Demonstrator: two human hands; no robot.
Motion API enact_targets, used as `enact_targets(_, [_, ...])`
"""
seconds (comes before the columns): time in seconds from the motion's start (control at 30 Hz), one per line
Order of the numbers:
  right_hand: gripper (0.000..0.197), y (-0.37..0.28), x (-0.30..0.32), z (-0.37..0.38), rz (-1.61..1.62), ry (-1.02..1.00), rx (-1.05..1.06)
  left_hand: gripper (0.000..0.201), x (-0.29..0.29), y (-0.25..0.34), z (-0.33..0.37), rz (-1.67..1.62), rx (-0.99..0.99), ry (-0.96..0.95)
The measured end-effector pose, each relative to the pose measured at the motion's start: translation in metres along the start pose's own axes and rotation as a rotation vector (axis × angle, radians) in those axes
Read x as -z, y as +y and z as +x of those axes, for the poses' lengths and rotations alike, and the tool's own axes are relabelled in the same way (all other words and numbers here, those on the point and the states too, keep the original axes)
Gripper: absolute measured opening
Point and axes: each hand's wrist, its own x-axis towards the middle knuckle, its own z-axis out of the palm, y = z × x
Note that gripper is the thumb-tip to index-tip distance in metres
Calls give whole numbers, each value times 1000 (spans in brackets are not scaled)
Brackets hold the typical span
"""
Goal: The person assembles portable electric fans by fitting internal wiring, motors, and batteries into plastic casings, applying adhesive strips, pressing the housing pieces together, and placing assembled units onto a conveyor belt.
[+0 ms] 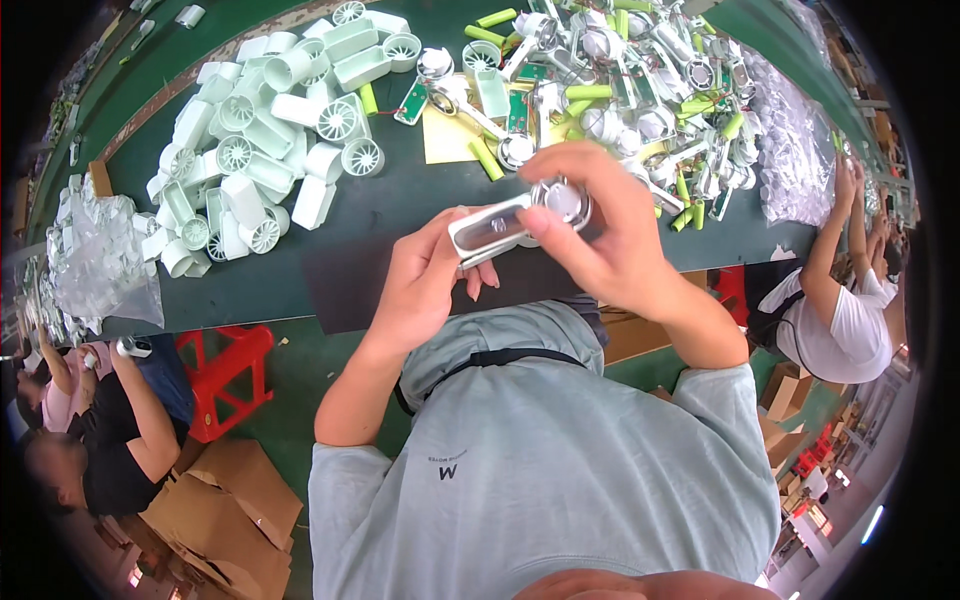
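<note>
Both hands (520,250) around fan housing (510,222)

I see a long dark green worktable (330,225) over a green floor (300,375). A red plastic stool (225,375) and brown cardboard boxes (225,515) sit lower left; right-edge shelving is perhaps too blurred.

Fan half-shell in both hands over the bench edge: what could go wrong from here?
1. The fan half-shell is held by the left hand and right hand near the table edge; a slip could drop it to the floor.
2. The right hand's fingers cover the round motor end, so misalignment could go unnoticed.
</note>
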Motion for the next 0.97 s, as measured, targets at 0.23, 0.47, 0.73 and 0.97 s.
enact_targets(0.23, [30,10,-8,7,-324,4,40,38,-3,-9,0,-15,-41,123])
enact_targets(0.47, [23,15,-12,0,-38,-131,-59,36,-2,-15,3,-85,-12,107])
enact_targets(0.73, [22,18,1,-4,115,-339,-127,44,8,-15,0,-268,-39,-38])
enact_targets(0.97, [25,28,-5,-10,112,-212,127,44,6,-11,-5,-181,-46,-40])
